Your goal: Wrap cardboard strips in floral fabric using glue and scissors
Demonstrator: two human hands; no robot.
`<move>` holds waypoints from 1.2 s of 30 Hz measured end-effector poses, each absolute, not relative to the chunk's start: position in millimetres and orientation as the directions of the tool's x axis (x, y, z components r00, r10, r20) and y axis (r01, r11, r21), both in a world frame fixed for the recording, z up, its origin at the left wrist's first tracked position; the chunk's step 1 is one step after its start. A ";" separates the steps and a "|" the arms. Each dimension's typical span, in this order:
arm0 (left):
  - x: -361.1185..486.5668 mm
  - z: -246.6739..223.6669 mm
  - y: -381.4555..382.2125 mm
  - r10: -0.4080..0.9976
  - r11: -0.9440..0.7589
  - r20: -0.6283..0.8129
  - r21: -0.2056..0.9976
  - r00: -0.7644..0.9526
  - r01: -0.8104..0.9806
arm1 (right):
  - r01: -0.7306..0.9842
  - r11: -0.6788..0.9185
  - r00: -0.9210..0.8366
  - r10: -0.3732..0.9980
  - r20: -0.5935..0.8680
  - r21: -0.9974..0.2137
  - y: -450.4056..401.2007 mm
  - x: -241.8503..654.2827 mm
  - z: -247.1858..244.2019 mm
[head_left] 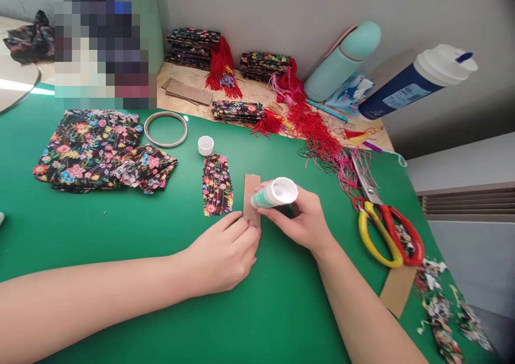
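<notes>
In the head view my right hand [303, 216] is closed round a white and green glue stick [267, 195], which is tilted over a narrow cardboard strip [252, 184]. The stick's tip is hidden behind its barrel. My left hand [229, 251] has its fingers bent together on the near end of the strip, pinning it to the green mat. Left of the strip lies a small rectangle of black floral fabric [218, 186]. Just beyond that fabric sits a white glue stick cap [205, 145].
Folded floral fabric [90, 152] and a tape roll [166, 129] lie left. Scissors [380, 224], another cardboard piece [398, 289] and fabric scraps [440, 315] are right. Behind are red tassels [271, 122], floral bundles [237, 110], cardboard strips [187, 92], a mint bottle [341, 60] and a navy bottle [414, 82].
</notes>
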State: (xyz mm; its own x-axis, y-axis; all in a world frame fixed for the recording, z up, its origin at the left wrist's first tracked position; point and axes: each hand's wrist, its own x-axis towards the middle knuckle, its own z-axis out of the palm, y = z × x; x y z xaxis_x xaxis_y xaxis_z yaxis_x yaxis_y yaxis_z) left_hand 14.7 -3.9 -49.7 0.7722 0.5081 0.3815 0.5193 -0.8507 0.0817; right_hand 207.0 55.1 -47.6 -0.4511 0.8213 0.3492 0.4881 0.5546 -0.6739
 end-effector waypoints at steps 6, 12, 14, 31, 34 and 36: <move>14.1 -49.8 -4.4 0.512 -0.845 0.396 0.072 0.762 0.530 | 0.484 0.555 -0.477 0.815 0.328 -0.676 54.3 207.8 -47.5; 13.7 -49.9 -4.9 0.517 -0.839 0.413 0.071 0.750 0.540 | 0.439 0.626 -0.507 0.765 0.398 -0.644 56.5 207.1 -48.4; 13.8 -50.7 -4.9 0.512 -0.840 0.421 0.066 0.748 0.538 | 0.438 0.647 -0.511 0.750 0.420 -0.624 57.0 206.0 -48.8; 14.2 -53.4 -5.9 0.504 -0.840 0.446 0.057 0.739 0.539 | 0.377 0.604 -0.540 0.760 0.363 -0.703 58.4 213.4 -45.4; 14.7 -53.4 -5.7 0.506 -0.839 0.447 0.058 0.738 0.541 | 0.394 0.609 -0.526 0.764 0.374 -0.689 58.7 212.6 -42.8; 14.9 -53.5 -5.7 0.510 -0.838 0.449 0.066 0.734 0.542 | 0.403 0.616 -0.515 0.764 0.388 -0.677 58.9 212.7 -41.5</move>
